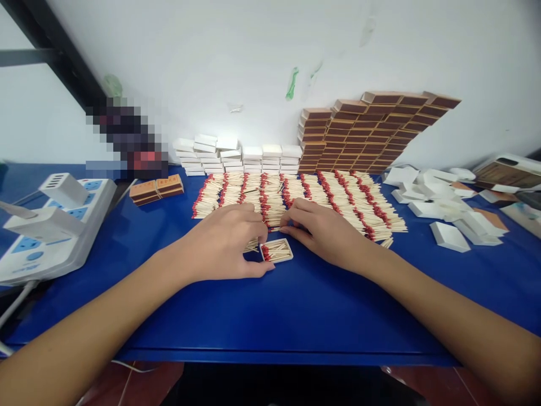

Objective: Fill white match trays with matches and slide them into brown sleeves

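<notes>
A small white matchbox tray lies on the blue table, with red-tipped matches inside it. My left hand holds its left end, thumb at the front corner and index finger at the back. Just behind the tray, my right hand is bent with thumb and fingertips together at the near edge of the spread matches; matches at the fingertips are partly hidden. These matches lie in several side-by-side rows, red heads mostly to the left. A few loose ones show beneath my left fingers.
White trays and brown matchboxes are stacked against the wall. Loose white trays lie in a heap at right. A matchbox pack and a white power strip are at left. The table's front edge runs nearby.
</notes>
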`<action>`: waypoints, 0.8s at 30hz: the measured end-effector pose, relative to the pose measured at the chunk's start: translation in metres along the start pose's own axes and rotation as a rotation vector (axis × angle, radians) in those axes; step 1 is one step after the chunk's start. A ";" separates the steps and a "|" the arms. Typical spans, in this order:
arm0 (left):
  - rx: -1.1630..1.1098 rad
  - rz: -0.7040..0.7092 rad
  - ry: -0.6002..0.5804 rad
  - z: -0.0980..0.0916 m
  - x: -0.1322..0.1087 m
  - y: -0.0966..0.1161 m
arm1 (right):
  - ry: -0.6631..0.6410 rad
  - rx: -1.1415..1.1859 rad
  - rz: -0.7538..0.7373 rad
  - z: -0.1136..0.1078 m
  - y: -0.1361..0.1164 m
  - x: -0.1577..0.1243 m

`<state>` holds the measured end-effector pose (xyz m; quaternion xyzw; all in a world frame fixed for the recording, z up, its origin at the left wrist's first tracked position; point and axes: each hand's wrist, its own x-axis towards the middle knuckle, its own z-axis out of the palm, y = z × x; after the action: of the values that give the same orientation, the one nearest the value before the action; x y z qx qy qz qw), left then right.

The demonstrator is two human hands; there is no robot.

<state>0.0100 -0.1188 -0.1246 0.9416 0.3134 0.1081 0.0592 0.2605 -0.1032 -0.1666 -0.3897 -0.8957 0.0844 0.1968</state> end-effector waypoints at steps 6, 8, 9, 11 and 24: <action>0.005 0.014 0.010 0.000 0.000 0.000 | -0.018 -0.005 0.030 -0.004 -0.004 -0.001; 0.002 0.009 0.006 0.000 -0.001 0.000 | -0.011 -0.018 0.034 -0.008 -0.004 -0.002; -0.001 0.004 0.002 -0.001 -0.001 0.000 | -0.013 -0.032 0.038 -0.011 -0.004 -0.003; -0.001 -0.002 -0.006 -0.001 -0.001 0.000 | -0.036 -0.070 0.044 -0.014 -0.003 -0.004; 0.005 -0.001 -0.014 -0.003 0.000 0.000 | -0.100 -0.119 0.093 -0.010 -0.008 0.001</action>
<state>0.0094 -0.1191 -0.1221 0.9422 0.3139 0.1009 0.0590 0.2589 -0.1079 -0.1548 -0.4372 -0.8888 0.0594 0.1241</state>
